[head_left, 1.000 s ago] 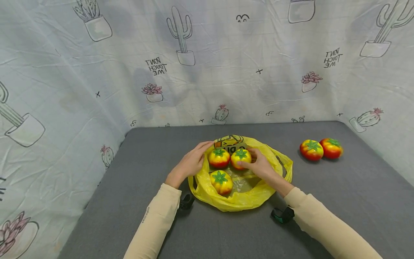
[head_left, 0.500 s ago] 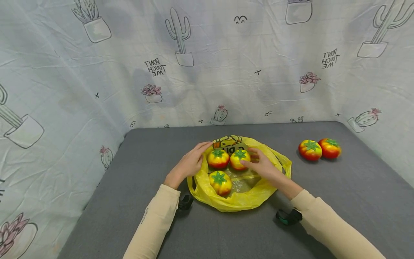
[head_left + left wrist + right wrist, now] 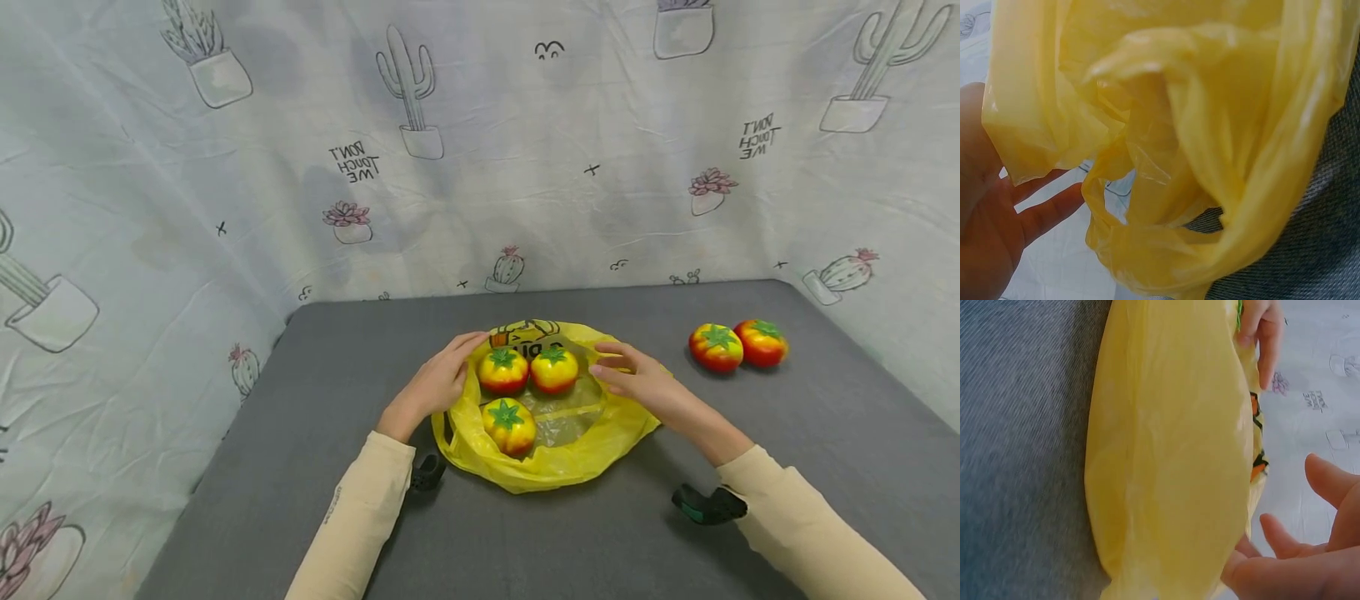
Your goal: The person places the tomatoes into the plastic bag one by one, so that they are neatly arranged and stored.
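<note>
A yellow plastic bag [image 3: 545,481] stands wide open on the grey table. Three glossy yellow-and-red tomatoes with green star-shaped tops lie inside: one at the back left [image 3: 503,372], another beside it [image 3: 554,371], the third nearer the front [image 3: 509,427]. My left hand [image 3: 437,379] holds the bag's left rim, its fingers partly behind the yellow film in the left wrist view. Over the right rim is my right hand [image 3: 639,379], fingers spread and holding nothing, a short gap from the nearest tomato. In the right wrist view its fingertips [image 3: 1272,531] are close to the bag's side.
Two more tomatoes, a left one [image 3: 716,347] and a right one [image 3: 761,342], sit side by side at the back right of the grey table [image 3: 555,550]. A white cactus-print cloth [image 3: 465,208] hangs behind and at both sides.
My right hand has let go of the back-right tomato and drawn away to the right, over the bag's rim. The left hand stays at the left rim.
</note>
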Motion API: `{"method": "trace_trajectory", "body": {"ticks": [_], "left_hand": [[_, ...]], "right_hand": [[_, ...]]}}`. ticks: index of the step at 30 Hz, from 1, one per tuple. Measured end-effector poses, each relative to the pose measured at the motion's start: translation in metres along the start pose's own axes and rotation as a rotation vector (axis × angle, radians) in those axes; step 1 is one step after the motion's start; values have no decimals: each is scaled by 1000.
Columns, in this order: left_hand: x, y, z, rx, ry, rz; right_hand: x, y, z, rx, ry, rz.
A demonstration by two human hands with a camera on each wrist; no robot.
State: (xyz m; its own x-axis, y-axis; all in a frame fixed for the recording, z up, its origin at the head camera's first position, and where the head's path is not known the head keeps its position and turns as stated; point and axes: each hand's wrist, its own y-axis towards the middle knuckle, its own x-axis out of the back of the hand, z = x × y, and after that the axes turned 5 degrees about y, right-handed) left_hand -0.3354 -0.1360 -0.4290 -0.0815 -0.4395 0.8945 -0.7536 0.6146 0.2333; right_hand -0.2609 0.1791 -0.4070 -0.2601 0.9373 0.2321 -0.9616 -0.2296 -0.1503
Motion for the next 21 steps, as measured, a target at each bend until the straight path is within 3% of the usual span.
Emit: {"method": "trace_trajectory", "body": {"ticks": [4,16,21], "left_hand": [[-1,-1,1,0,0,-3],[-1,-1,3,-26,-15,-21],[-1,-1,3,-27,-17,-22]], "right_hand": [[8,-5,-1,15,18,-25],[46,-14,-10,81,96,-242],[68,-21,-16,122,298,-296]]}}
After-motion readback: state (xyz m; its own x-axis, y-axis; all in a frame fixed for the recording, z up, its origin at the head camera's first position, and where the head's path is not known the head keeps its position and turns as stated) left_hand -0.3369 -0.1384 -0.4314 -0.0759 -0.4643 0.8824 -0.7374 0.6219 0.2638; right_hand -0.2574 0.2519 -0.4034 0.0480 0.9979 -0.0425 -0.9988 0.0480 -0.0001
